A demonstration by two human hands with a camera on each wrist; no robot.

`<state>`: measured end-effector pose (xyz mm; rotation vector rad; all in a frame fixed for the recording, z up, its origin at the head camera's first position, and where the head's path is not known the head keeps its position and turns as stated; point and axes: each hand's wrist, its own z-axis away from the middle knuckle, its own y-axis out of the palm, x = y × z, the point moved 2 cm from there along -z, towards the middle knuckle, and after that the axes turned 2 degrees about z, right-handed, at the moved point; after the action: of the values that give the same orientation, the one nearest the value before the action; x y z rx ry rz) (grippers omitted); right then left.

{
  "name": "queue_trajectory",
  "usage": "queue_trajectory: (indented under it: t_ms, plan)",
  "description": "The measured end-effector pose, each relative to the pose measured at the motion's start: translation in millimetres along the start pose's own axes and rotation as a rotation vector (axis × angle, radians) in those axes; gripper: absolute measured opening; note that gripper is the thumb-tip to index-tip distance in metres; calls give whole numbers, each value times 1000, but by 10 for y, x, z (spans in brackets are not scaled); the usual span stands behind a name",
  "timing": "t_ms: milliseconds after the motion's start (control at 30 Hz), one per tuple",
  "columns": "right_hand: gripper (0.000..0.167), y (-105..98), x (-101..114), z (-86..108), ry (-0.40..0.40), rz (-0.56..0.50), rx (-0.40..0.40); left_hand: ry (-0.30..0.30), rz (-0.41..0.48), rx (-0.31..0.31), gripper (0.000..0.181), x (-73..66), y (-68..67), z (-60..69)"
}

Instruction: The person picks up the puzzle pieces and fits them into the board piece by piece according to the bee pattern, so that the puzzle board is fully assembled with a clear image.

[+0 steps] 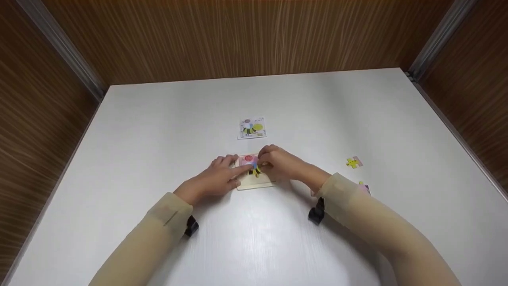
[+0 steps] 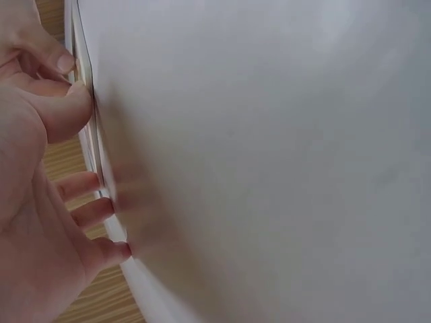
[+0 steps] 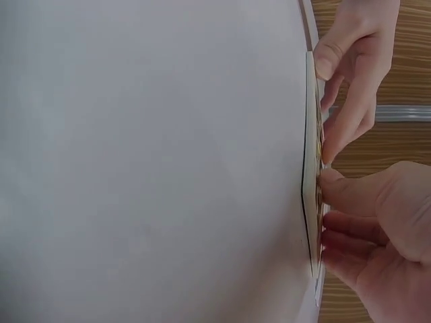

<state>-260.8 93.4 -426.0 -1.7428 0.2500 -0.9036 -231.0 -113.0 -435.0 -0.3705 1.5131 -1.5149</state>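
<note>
A small jigsaw puzzle tray [image 1: 254,185] lies on the table, its upper part filled with a pink, blue and yellow-black bee picture, its lower strip bare pale wood. My left hand [image 1: 214,176] rests at the tray's left side, index finger stretched over the picture and pressing on it, thumb at the lower left edge. From the right, my right hand [image 1: 283,162] pinches a yellowish puzzle piece [image 1: 265,163] at the picture's right side; the fingers hide most of it. In the right wrist view, the thumb and fingers of that hand meet the tray's top [image 3: 311,155].
Behind the tray lies a square picture card [image 1: 252,128] with a similar bee. A yellow and pink puzzle piece [image 1: 354,162] lies to the right. Another piece, pink and dark [image 1: 364,188], is partly covered by the right sleeve. Wood-grain walls [image 1: 246,39] enclose the white table.
</note>
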Motion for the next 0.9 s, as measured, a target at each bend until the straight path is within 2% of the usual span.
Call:
queue_trajectory:
  t_ms: [167,467,700,900]
  plan:
    - [13,-101,-13,54,-22,38,-89,2,15,-12,53,16,-27,2]
    - [11,-214,-82,221,-27,59,-120,-8,-12,-10,52,-5,-40,-6]
    - [13,-313,-166,397,24,64,-131,15,-42,-20,55,-27,-39,5]
    - [15,-412,-249,545,82,71,-139,-2,-22,-6,58,-13,-30,3]
